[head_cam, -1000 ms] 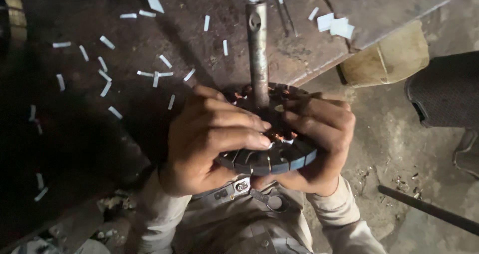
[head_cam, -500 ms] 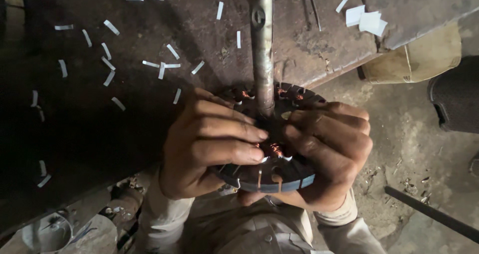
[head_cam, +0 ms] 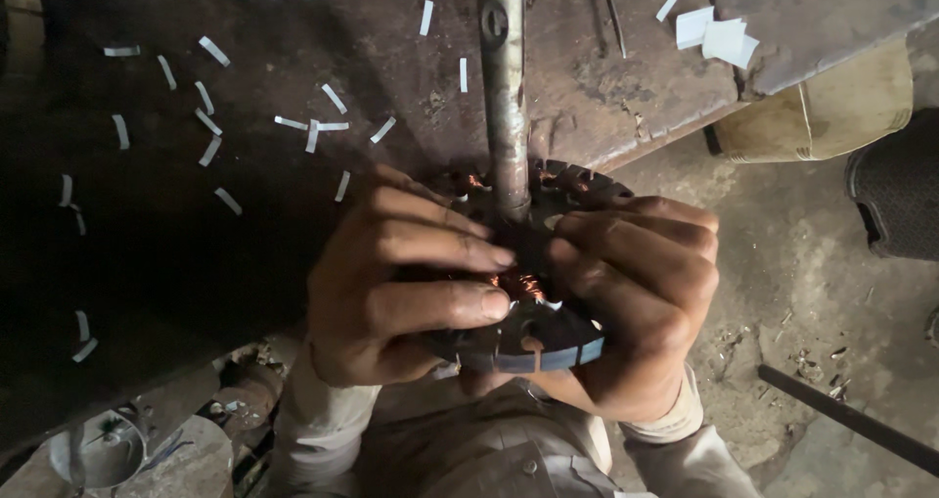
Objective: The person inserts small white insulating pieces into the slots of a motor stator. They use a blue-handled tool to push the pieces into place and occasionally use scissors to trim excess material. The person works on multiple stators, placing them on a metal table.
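A round slotted metal stator core (head_cam: 533, 337) with copper wire windings (head_cam: 518, 285) sits on a steel shaft (head_cam: 504, 97) that points away from me. My left hand (head_cam: 391, 293) grips the core's left side, fingers laid across its face. My right hand (head_cam: 636, 302) holds the right side, fingers curled over the top toward the copper wire. Both hands press on the core close to the shaft.
A rusty dark workbench (head_cam: 293, 165) lies beyond, strewn with several small white paper strips (head_cam: 313, 126). White paper pieces (head_cam: 719, 33) lie at its far right. A tan container (head_cam: 822, 107), a dark rod (head_cam: 851, 420) and a metal bowl (head_cam: 103, 449) sit on the dirty floor.
The view has shifted closer and slightly down. My fingers have moved a little over the windings while both hands keep hold of the core.
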